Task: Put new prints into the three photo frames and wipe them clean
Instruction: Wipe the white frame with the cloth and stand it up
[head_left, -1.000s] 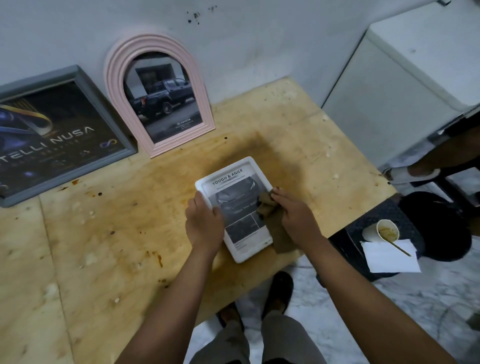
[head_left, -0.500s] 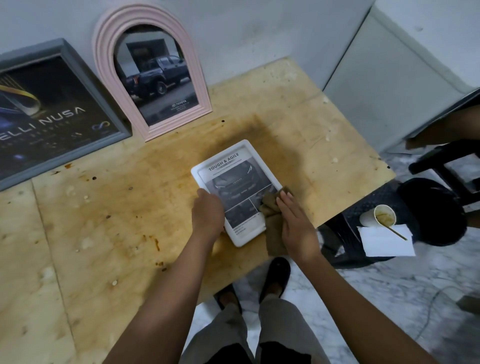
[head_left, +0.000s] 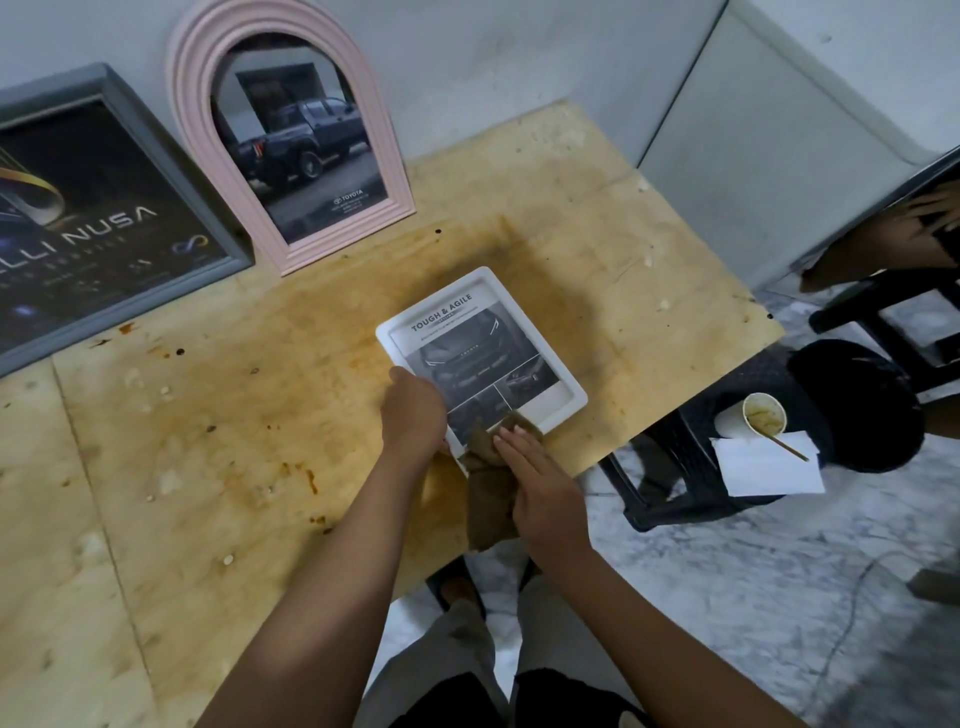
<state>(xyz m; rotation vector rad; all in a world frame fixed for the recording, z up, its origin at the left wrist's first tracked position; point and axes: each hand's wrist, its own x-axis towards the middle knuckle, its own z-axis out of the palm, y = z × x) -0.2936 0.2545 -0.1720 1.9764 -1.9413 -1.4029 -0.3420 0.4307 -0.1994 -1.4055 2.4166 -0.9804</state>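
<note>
Head view: the white photo frame (head_left: 575, 397) lies flat on the plywood table (head_left: 234, 441), just right of centre in the picture and near the table's lower edge, turned so that its long sides run from upper left to lower right. The print (head_left: 478, 353) inside it faces up and reads "TOUGH & AGILE" above dark vehicle pictures. My left hand (head_left: 413, 415) grips the frame at its lower-left edge, fingers curled over the rim. My right hand (head_left: 540, 483) lies flat with fingers straight and together, and it presses a brown cloth (head_left: 485, 499) onto the lower corner of the frame. The cloth is folded; part of it covers the glass under my fingertips and the rest trails over the table edge toward the bottom of the picture. At upper left, a pink arched frame (head_left: 394, 176) leans against the wall and shows a dark pickup truck. Beside it, at the far left, a grey frame (head_left: 176, 171) also leans against the wall and holds a dark poster. Both stand well apart from the white frame. At the right, off the table, a black plastic stool (head_left: 675, 467) carries a used paper cup (head_left: 730, 423) and a white napkin (head_left: 763, 470).
</note>
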